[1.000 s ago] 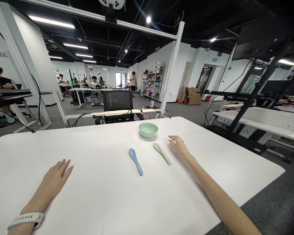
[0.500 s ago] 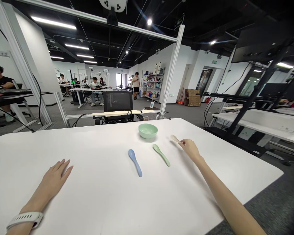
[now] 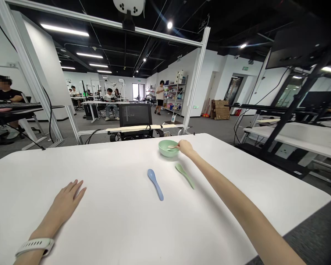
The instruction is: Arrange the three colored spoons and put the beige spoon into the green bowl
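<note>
Green bowl (image 3: 168, 153): one, upright near the far edge of the white table (image 3: 113, 217), its opening facing up.
In the bowl: the head of one pale spoon (image 3: 171, 147) shows within the rim; whether it touches the inner surface or hangs just above it, I cannot tell.
Right hand (image 3: 185, 148): at the bowl's right side, fingers pinched around the pale spoon's handle, most of which they hide.
Left hand (image 3: 67, 202): palm down over the left part of the table, fingers extended and relaxed, well apart from the bowl; a light wristband (image 3: 35, 246) circles the wrist.
Spoons, counted: three in all, one pale in the fingers and two lying on the table.
Green spoon (image 3: 187, 176): on the table in front of the bowl, below the right forearm, head toward the bowl, handle slanting nearer and to the right.
Blue spoon (image 3: 155, 185): on the table left of the green one and apart from it, head pointing away, handle toward the near side.
Bowls, counted: one.
Beyond the table: one black mesh chair (image 3: 135, 115) behind a metal frame (image 3: 196, 77).
</note>
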A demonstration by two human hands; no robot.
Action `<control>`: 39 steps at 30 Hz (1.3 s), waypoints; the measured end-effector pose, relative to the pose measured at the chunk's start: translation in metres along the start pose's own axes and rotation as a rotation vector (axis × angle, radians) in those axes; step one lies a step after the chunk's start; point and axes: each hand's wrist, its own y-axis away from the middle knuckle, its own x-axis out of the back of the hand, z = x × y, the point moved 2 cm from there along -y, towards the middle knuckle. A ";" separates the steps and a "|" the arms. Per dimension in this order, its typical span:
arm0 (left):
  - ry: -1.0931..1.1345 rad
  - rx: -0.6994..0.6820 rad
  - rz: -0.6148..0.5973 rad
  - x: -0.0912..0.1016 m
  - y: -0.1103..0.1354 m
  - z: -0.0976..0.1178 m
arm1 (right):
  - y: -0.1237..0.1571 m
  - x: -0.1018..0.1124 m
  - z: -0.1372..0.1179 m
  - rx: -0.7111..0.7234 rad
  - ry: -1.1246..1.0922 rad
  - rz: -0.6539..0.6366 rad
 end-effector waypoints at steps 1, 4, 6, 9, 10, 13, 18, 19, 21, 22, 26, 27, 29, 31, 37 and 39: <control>-0.005 -0.012 0.017 -0.001 0.000 -0.001 | -0.003 -0.003 -0.004 0.004 0.005 -0.008; -0.016 -0.035 0.060 -0.001 0.000 -0.002 | -0.010 -0.012 -0.011 0.022 0.021 -0.020; -0.016 -0.036 0.068 0.000 0.001 -0.001 | -0.013 -0.016 -0.015 0.038 0.027 -0.018; -0.004 -0.015 0.037 0.004 0.002 0.003 | -0.016 -0.021 -0.018 0.055 0.028 -0.008; 0.001 -0.006 0.022 0.005 0.002 0.004 | -0.017 -0.021 -0.018 0.059 0.026 -0.003; 0.014 0.007 -0.019 0.010 0.002 0.009 | -0.018 -0.020 -0.018 0.064 0.016 0.022; 0.024 0.033 -0.056 0.017 0.003 0.015 | -0.006 -0.016 0.005 0.095 -0.081 0.158; 0.020 0.039 -0.053 0.018 0.004 0.016 | -0.001 -0.017 0.014 0.114 -0.136 0.215; 0.013 0.044 -0.048 0.019 0.005 0.017 | 0.014 -0.023 0.035 0.175 -0.257 0.327; 0.010 0.044 -0.045 0.018 0.005 0.017 | 0.022 -0.028 0.045 0.210 -0.306 0.364; 0.003 0.032 -0.013 0.015 0.004 0.015 | 0.055 -0.061 0.081 0.303 -0.412 0.335; 0.000 0.031 -0.001 0.013 0.004 0.014 | 0.062 -0.071 0.087 0.312 -0.417 0.286; -0.004 0.027 0.017 0.012 0.003 0.013 | 0.073 -0.089 0.095 0.316 -0.418 0.187; -0.005 0.021 0.024 0.012 0.003 0.012 | 0.081 -0.102 0.098 0.317 -0.425 0.122; -0.005 0.025 -0.030 0.016 0.002 0.014 | 0.088 -0.110 0.098 0.322 -0.459 0.074; -0.001 0.033 -0.046 0.017 0.002 0.014 | 0.089 -0.108 0.097 0.316 -0.466 0.078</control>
